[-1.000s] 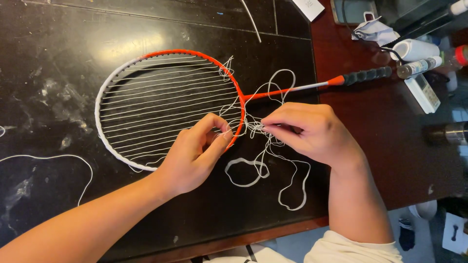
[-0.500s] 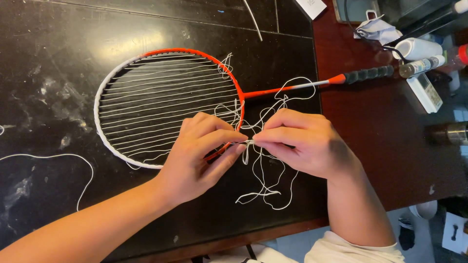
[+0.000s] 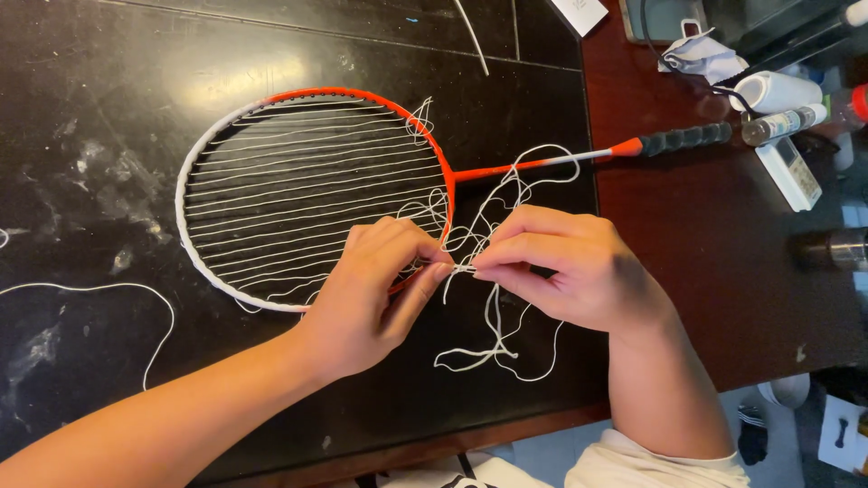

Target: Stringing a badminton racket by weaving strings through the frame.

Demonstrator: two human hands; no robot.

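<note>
A badminton racket [image 3: 271, 104] with an orange and white frame lies flat on the black table top [image 3: 108, 81], its black grip pointing right. Loose white string [image 3: 493, 348] spills in tangled loops off the frame's near right edge. My left hand [image 3: 371, 289] rests on that edge of the frame and pinches the string between thumb and forefinger. My right hand [image 3: 565, 267] pinches the same string just to the right, fingertips almost touching the left hand's.
A stray length of white string [image 3: 136, 298] lies at the table's left. On the brown desk [image 3: 723, 271] to the right stand a white roll [image 3: 778, 90], a small bottle [image 3: 787, 122], a white handheld device [image 3: 787, 172] and a crumpled mask [image 3: 696, 54].
Both hands drew together at the frame's near right edge; the left hand took hold of the string. The loose loops have been pulled tighter and shifted toward the hands.
</note>
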